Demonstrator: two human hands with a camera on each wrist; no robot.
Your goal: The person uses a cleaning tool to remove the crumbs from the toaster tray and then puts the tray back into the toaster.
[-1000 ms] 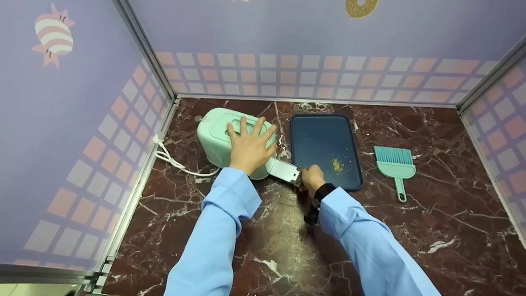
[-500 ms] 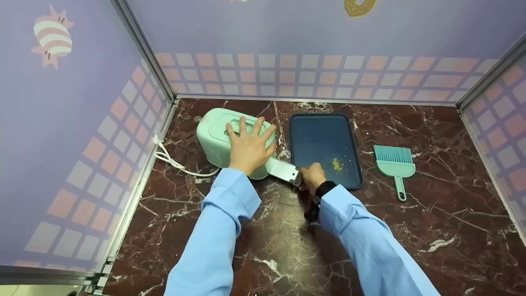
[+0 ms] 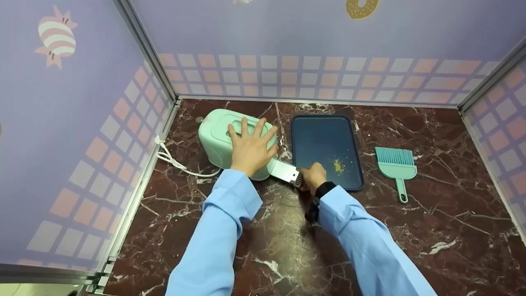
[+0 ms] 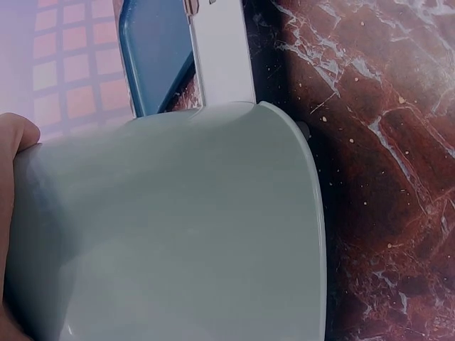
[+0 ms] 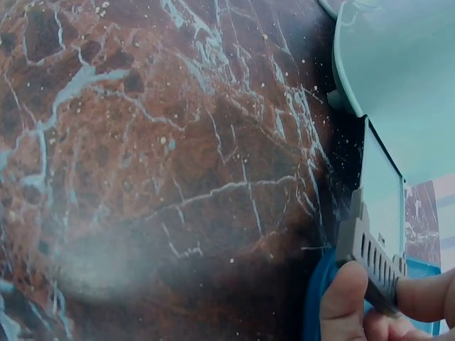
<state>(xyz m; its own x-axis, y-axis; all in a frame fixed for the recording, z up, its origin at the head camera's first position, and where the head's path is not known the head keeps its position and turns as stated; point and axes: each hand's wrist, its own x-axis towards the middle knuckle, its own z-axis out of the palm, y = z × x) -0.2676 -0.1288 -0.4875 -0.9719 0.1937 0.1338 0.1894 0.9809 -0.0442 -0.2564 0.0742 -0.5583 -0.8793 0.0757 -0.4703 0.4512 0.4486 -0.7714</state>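
A mint-green toaster [image 3: 218, 137] stands at the left of the marble-patterned table. My left hand [image 3: 251, 150] rests on its top with fingers spread over the oval opening. Out of the toaster's near right end juts a flat, pale metal crumb tray [image 3: 283, 170]. Its grey-brown slotted end [image 5: 370, 259] is pinched between the thumb and fingers of my right hand [image 3: 314, 176]. In the left wrist view the toaster's smooth side [image 4: 199, 220] fills most of the picture, and the crumb tray's inner end is hidden inside the body.
Right behind my right hand lies a dark blue tray [image 3: 322, 135] bearing a small heap of yellowish crumbs [image 3: 338, 166]. A mint-green hand brush [image 3: 397, 169] lies farther right. The toaster's white cord [image 3: 176, 165] and plug are at the left, near the wall panel.
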